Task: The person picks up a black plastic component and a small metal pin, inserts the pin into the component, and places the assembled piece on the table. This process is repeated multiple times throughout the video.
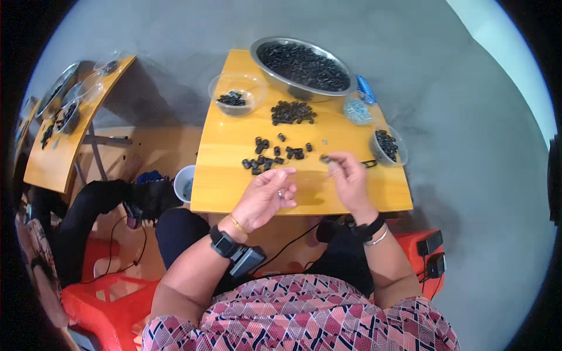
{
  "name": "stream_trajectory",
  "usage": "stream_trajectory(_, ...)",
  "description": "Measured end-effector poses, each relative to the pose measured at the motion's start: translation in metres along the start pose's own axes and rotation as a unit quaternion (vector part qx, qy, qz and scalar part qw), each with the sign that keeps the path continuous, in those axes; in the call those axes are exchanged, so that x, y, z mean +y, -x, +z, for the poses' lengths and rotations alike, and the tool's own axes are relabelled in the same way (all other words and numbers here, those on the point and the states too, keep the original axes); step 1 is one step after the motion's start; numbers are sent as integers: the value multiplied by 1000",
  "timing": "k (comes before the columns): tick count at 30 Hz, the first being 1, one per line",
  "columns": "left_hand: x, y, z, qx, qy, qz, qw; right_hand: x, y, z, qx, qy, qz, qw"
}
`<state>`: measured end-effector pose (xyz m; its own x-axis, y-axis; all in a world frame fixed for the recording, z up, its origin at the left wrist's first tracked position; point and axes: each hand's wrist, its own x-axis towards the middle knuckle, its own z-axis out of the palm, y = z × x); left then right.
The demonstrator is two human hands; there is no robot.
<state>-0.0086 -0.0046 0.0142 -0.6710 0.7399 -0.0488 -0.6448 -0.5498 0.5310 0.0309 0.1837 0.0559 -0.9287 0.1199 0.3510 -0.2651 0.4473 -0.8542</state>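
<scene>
Hovering above yellow table [218, 149] on tan floor [167, 143]: left hand [263, 198] loosely open, right hand [350, 180] pinching dark piece [325, 158].

Both forearms [196, 275] angle inward, elbows bent; the left hand [264, 198] turns its palm inward, fingers part-curled, thumb beside forefinger; the right hand [350, 182] pinches thumb against forefinger, knuckles bent, wrist raised.

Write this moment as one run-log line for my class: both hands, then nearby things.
left hand: over yellow table, grasp unclear | right hand: pinching small dark part | ahead: black parts, metal bowl
</scene>
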Motion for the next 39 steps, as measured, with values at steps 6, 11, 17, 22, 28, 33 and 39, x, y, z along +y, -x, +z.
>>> stream_trajectory(6, -3, -8, 0, -34, -13, 5, 999, 58, -38, -136, 270, 184, -29, 945)
stream_trajectory(11, -4, -12, -2, -19, 10, 11, 1000, 69, -48, -148, 222, 389, -99, 889)
stream_trajectory(17, -6, -14, -1, -36, 22, 4, 999, 40, -74, -45, -38, 231, -50, 971)
stream_trajectory(22, -5, -9, -1, -51, 23, 5, 998, 47, -112, -17, -111, 269, 0, 957)
stream_trajectory(28, -6, -9, -2, -57, 29, 0, 998, 53, -138, 5, -134, 327, -25, 935)
stream_trajectory(33, -4, -11, -2, -63, 27, -5, 998, 61, -145, 14, -175, 387, -47, 904)
stream_trajectory(39, -6, -11, -5, -69, 29, -1, 997, 53, -138, 9, -206, 413, -70, 884)
